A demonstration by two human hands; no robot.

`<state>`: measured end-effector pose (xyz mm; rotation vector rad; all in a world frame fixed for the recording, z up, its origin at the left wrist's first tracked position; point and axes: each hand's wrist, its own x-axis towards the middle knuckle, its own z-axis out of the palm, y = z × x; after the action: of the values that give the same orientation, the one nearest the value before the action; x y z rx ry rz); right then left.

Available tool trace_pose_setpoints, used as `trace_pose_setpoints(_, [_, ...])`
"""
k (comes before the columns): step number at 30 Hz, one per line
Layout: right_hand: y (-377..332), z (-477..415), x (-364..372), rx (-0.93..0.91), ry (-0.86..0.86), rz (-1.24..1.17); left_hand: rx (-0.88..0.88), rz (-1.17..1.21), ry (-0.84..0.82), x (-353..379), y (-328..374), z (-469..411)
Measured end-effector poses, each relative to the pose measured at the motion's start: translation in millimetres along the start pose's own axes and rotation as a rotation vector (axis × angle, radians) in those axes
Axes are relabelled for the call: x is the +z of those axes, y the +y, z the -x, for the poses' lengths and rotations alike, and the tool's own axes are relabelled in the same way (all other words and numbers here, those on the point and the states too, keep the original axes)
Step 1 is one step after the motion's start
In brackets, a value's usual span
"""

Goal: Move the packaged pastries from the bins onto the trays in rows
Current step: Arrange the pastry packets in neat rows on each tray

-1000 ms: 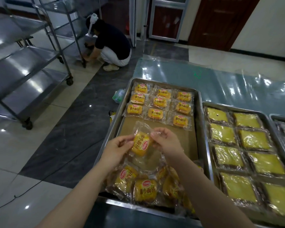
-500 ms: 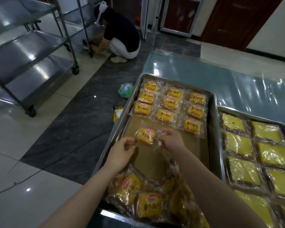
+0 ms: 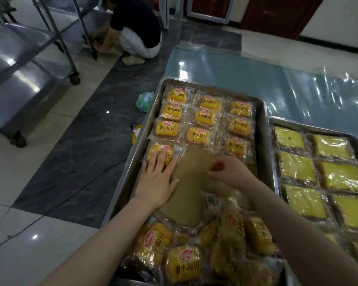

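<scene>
Left hand (image 3: 157, 182) flat, fingers straight, pressing packet (image 3: 163, 148) down at left end of fourth row on tray (image 3: 264, 145). Packet under fingertips, just below third-row packets (image 3: 197, 136). Right hand (image 3: 225, 170) curled over bare paper liner (image 3: 192, 174), blurred; cannot tell if holding anything. Risk: slick film slides when palm lifts, packet skews or overlaps row above. Loose pile (image 3: 184, 263) at near rim may spill if forearm brushes it.

Place: food packing room.
Signs: steel trolley racks (image 3: 29, 65), metal trays (image 3: 262, 129) of wrapped pastries (image 3: 197, 137), tiled floor (image 3: 19, 244).
</scene>
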<state>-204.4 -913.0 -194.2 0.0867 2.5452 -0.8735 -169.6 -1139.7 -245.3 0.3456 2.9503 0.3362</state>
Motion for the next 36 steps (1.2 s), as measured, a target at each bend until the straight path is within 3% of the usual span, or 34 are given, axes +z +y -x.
trace_pose_setpoints(3, [24.0,27.8,-11.1,0.055,-0.268,0.139,-0.035,0.002,0.043,0.0,3.4,4.6])
trace_pose_setpoints(5, [30.2,42.1,-11.3,0.046,-0.328,0.135,-0.03,-0.013,0.072,-1.5,3.6,3.9])
trace_pose_setpoints(8, [32.3,48.0,-9.0,0.02,-0.217,0.132,-0.025,-0.017,0.088,-3.1,1.3,1.1])
trace_pose_setpoints(11, [33.5,45.3,-10.3,0.052,-0.036,-0.053,-0.013,-0.018,0.084,-1.2,-3.3,0.0])
trace_pose_setpoints(17, [19.1,41.3,-12.4,-0.018,0.422,-0.238,-0.022,0.071,0.069,-1.5,-7.7,-0.9])
trace_pose_setpoints(21, [7.7,48.6,-2.9,-0.204,0.281,-0.072,-0.022,0.102,0.099,1.7,-7.8,3.2])
trace_pose_setpoints(25, [10.3,52.3,11.6,-0.174,0.271,0.077,-0.017,0.09,0.083,6.0,-8.8,5.4])
trace_pose_setpoints(29, [15.5,46.0,29.1,-0.126,0.074,0.166,-0.022,0.105,0.064,8.7,-8.6,5.3])
trace_pose_setpoints(33, [13.5,27.5,34.6,-0.131,0.22,0.305,-0.026,0.122,0.063,8.5,-10.2,4.2])
trace_pose_setpoints(36, [11.7,23.0,40.9,-0.198,0.226,0.289,-0.016,0.123,0.062,8.2,-11.3,4.7])
